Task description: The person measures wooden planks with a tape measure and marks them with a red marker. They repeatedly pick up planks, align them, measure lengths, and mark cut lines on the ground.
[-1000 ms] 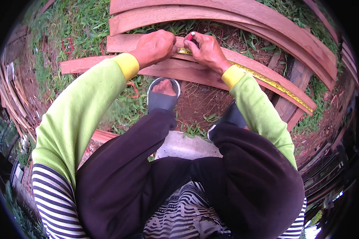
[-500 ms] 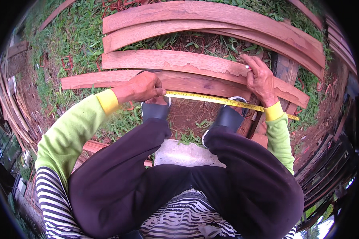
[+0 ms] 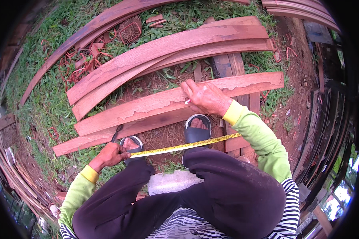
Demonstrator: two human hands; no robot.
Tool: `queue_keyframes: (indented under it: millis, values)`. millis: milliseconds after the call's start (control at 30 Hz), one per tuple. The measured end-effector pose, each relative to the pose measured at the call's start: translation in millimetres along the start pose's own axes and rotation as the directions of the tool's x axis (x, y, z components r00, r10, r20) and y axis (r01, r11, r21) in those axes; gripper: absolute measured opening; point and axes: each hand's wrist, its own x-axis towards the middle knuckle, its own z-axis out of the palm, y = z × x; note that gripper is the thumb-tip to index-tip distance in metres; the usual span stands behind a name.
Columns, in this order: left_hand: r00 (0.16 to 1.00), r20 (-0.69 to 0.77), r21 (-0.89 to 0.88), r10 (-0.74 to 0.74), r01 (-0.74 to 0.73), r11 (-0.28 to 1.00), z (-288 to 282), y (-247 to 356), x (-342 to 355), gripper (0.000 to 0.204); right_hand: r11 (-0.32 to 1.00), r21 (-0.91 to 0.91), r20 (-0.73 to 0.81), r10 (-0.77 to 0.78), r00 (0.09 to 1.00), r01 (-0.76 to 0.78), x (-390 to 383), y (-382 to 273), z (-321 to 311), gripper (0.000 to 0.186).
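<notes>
My left hand (image 3: pixel 109 154) pinches a yellow tape measure (image 3: pixel 167 149) beside my left sandal. From there the blade runs rightward over both feet and passes beneath my right forearm. My right hand (image 3: pixel 205 97) is closed over the near edge of a reddish wooden plank (image 3: pixel 147 106), with a small white-tipped stick (image 3: pixel 187 102) between its fingers; the stick's kind is unclear. Under that plank's near side lies another plank (image 3: pixel 83 142). A dark curved thing (image 3: pixel 117 132) pokes up near my left hand, its kind hard to make out.
Farther off, more planks (image 3: pixel 167 44) lie stacked across dark wooden supports (image 3: pixel 237 65). Scattered red wire pieces (image 3: pixel 79 71) lie in the grass at the left. A pale block (image 3: pixel 173 182) sits between my legs. Long timber strips line both sides.
The view has swung, so the planks now slant up to the right. My right hand has gone from a raised index finger to closing over the plank; my left still holds the tape.
</notes>
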Motion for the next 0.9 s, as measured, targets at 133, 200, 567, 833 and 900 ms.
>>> queue_keyframes:
  millis: [133, 200, 567, 833, 900]
  values:
    - [1.000, -0.018, 0.040, -0.009, 0.010, 0.999, -8.5, 5.2, 1.5, 0.025, 0.996, -0.068, -0.052, -0.054, 0.997, 0.050, 9.3, 5.9, -50.0, 0.056]
    - [1.000, -0.025, 0.050, -0.012, 0.013, 0.999, -9.0, 3.9, 2.4, 0.025, 0.995, -0.063, -0.083, -0.078, 0.993, 0.073, 17.6, 9.2, -64.4, 0.056]
    - [0.993, -0.082, 0.095, 0.082, -0.074, 0.993, -12.7, -10.7, 2.7, 0.029, 0.986, -0.088, -0.135, 0.128, 0.982, -0.141, 83.9, 100.1, -60.5, 0.074]
    - [0.992, -0.082, 0.070, 0.097, -0.092, 0.993, -12.5, -10.5, 7.0, 0.028, 0.968, -0.088, -0.252, 0.207, 0.945, -0.235, 72.7, 106.9, -30.1, 0.055]
    - [0.999, -0.032, 0.053, -0.009, 0.011, 0.999, -17.8, -0.6, 4.8, 0.026, 0.966, -0.020, -0.433, 0.223, 0.873, -0.257, 57.3, 91.1, -8.3, 0.051]
